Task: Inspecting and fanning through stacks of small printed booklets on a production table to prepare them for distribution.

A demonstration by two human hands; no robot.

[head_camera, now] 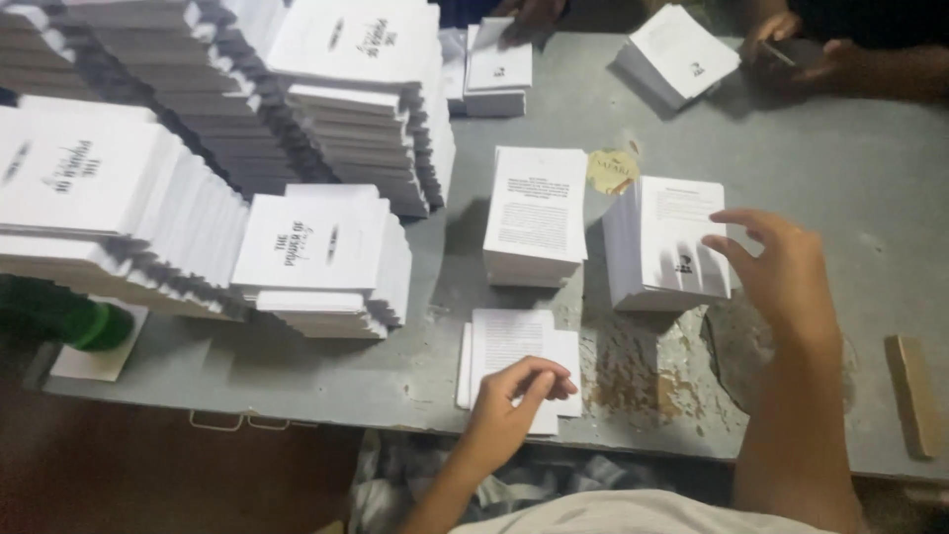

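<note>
The left hand [509,400] rests on a thin set of printed sheets [514,351] at the table's near edge, fingers curled loosely, thumb and forefinger close together over the top sheet's lower corner; whether they actually pinch the paper I cannot tell. The right hand [781,272] hangs open, fingers spread and slightly bent, holding nothing, its fingertips just at the right edge of a white stack [667,247]. Left of those fingers stands a second stack [536,218] with text on top, and between the two lies a small yellow label [613,170].

The sheets under the left fingers sit fanned and uneven, so a careless pull would likely drag several at once or slide them off the table [840,148]. The right fingers meet the stack from the side; a nudge could skew it. Beyond the left hand, tall leaning piles [316,257] look ready to slump if bumped. Across the table another person's hands [811,49] work on more booklets.
</note>
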